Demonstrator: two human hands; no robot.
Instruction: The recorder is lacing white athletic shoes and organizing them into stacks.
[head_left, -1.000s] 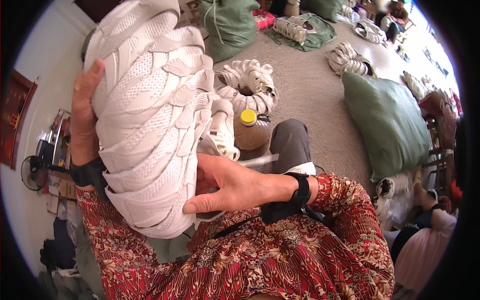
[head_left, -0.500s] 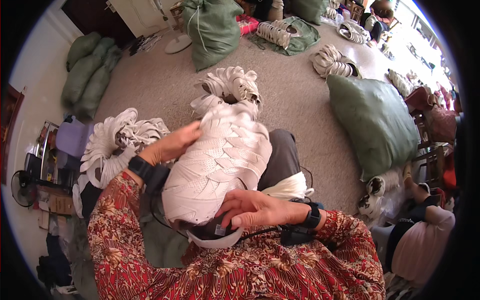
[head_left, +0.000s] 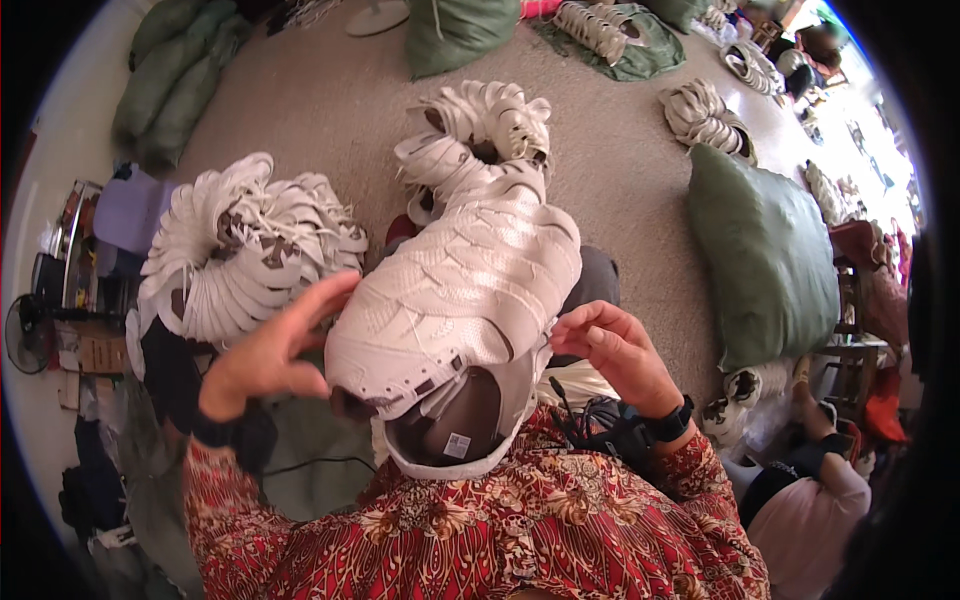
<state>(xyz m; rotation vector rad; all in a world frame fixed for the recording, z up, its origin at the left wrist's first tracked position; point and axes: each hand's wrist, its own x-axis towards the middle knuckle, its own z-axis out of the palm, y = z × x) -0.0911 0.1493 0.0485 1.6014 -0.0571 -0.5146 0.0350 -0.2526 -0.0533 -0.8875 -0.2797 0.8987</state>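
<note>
A long stack of nested white shoe uppers (head_left: 450,260) lies across my lap, its far end curling away on the floor. At the near end, one upper's opening shows a dark lining with a small label (head_left: 456,445). My left hand (head_left: 265,355) is raised beside the stack's left side, thumb and fingers spread, holding nothing. Close to the stack's right edge is my right hand (head_left: 625,355), its fingers bent and apart, with nothing visible in them. Whether its fingertips touch the upper I cannot tell. Another curled bundle of white uppers (head_left: 240,250) sits to the left.
A stuffed green sack (head_left: 765,260) stands at the right, and another green sack (head_left: 455,35) stands ahead. More upper bundles (head_left: 705,120) lie on the floor (head_left: 620,180). A black fan (head_left: 28,330) is at far left. Another person (head_left: 815,510) sits at lower right.
The view has tilted down. My left hand has come off the stack toward me and spread. My right hand has moved from the near opening to the stack's right edge.
</note>
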